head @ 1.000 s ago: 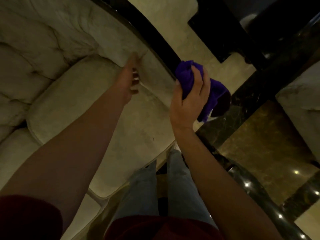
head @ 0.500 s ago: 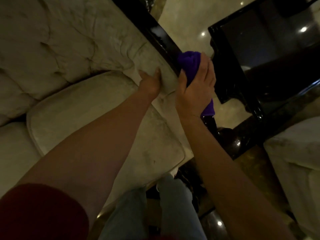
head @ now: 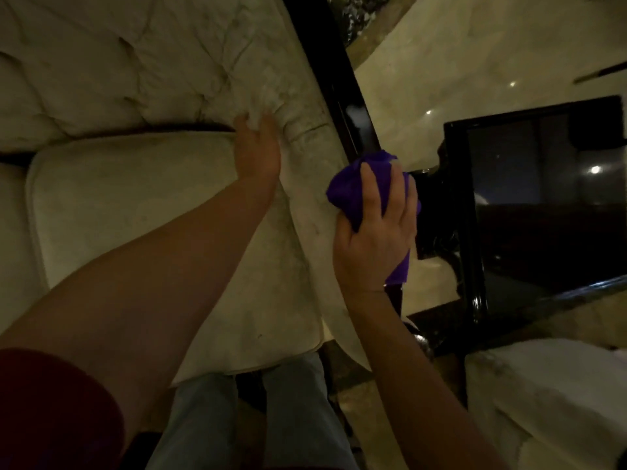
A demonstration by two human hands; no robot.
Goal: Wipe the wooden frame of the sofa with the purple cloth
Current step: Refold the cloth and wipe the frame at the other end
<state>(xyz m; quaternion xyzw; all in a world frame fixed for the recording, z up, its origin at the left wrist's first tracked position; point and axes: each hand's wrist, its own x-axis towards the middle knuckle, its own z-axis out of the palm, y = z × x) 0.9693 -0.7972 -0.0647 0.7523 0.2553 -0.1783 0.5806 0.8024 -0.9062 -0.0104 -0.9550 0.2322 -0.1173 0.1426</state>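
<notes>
A cream tufted sofa (head: 129,205) fills the left of the view. Its dark glossy wooden frame (head: 334,86) runs along the top of the right armrest, from the top centre down toward me. My right hand (head: 376,239) grips the bunched purple cloth (head: 349,184) and presses it onto the frame rail about halfway down; a tail of cloth hangs below my palm. My left hand (head: 258,150) lies flat, fingers spread, on the padded inner side of the armrest, just left of the rail. The frame under the cloth is hidden.
A black glossy side table (head: 529,205) stands right beside the armrest. Another cream upholstered seat (head: 549,398) sits at the lower right. Pale marble floor (head: 475,56) shows beyond the frame. My legs in light jeans (head: 258,422) stand at the sofa's front edge.
The view has swung left and closer over the armrest. My right hand with the cloth has slid along the frame rail, and my left hand has moved up the padded armrest and flattened.
</notes>
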